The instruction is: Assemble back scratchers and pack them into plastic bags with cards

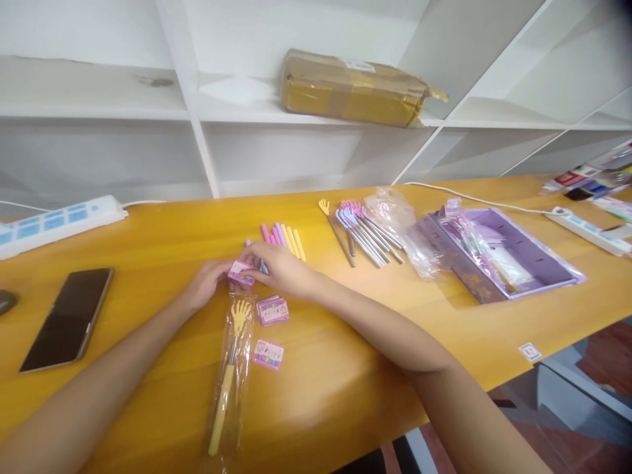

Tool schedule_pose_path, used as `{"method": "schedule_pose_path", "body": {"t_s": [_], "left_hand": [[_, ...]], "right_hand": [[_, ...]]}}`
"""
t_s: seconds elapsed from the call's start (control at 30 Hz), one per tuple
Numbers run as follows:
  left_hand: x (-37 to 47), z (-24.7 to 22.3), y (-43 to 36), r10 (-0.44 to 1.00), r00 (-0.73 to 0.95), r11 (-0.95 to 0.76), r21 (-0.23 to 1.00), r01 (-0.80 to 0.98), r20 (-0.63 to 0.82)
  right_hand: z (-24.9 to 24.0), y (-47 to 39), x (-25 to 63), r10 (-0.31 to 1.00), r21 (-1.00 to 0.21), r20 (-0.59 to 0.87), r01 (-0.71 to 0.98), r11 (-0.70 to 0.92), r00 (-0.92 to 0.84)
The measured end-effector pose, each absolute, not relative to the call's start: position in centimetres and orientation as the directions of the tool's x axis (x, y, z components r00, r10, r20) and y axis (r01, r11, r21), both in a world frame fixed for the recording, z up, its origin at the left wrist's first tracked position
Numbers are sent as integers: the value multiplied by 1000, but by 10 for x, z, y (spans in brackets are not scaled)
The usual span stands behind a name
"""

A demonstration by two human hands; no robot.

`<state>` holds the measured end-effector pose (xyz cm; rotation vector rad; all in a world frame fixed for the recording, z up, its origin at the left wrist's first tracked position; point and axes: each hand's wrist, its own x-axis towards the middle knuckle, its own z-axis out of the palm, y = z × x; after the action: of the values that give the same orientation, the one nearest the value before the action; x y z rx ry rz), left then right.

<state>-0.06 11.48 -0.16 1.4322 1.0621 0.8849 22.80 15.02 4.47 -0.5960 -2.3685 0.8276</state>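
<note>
A small pink printed card (241,272) is pinched in my right hand (279,266), thumb on its face. My left hand (207,284) is closed at the card's left side, its fingertips partly hidden behind it, at the top of a clear plastic bag (244,359). Inside the bag lies a yellow back scratcher (228,385) with a hand-shaped head, metal rod and yellow handle. Beside the bag are a small stack of similar cards (273,311) and a single card (268,354). Behind my right hand lie pink, purple and yellow handle tubes (292,242), partly covered.
Metal rods with hand-shaped heads (363,230) lie near crumpled plastic (402,227). A purple box (476,289) holds bagged items at right. A phone (69,318) and power strip (64,222) are at left. A taped parcel (353,89) sits on the shelf.
</note>
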Motion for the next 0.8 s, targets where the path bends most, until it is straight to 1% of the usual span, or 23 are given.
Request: {"method": "schedule_pose_path", "body": {"t_s": [0.13,0.27,0.43,0.63,0.7,0.8], "left_hand": [[0,-4,115,957,283,37,995,96,-63],[2,-5,115,961,265,52,995,83,-72],[3,-6,115,988,151,16,996,86,-29],[1,-7,116,981,140,138,990,-2,-136],[1,-9,117,982,132,141,989,-32,-136],[1,-11,118,990,101,106,992,-71,-99]], "right_hand": [[45,151,228,559,-633,399,222,742,-727],[45,152,228,518,-571,446,213,793,-730],[43,149,228,485,-524,400,240,817,-778],[45,148,231,494,-486,402,278,829,-771],[46,146,230,487,-495,381,271,826,-786],[46,143,229,481,-494,343,281,823,-807]]}}
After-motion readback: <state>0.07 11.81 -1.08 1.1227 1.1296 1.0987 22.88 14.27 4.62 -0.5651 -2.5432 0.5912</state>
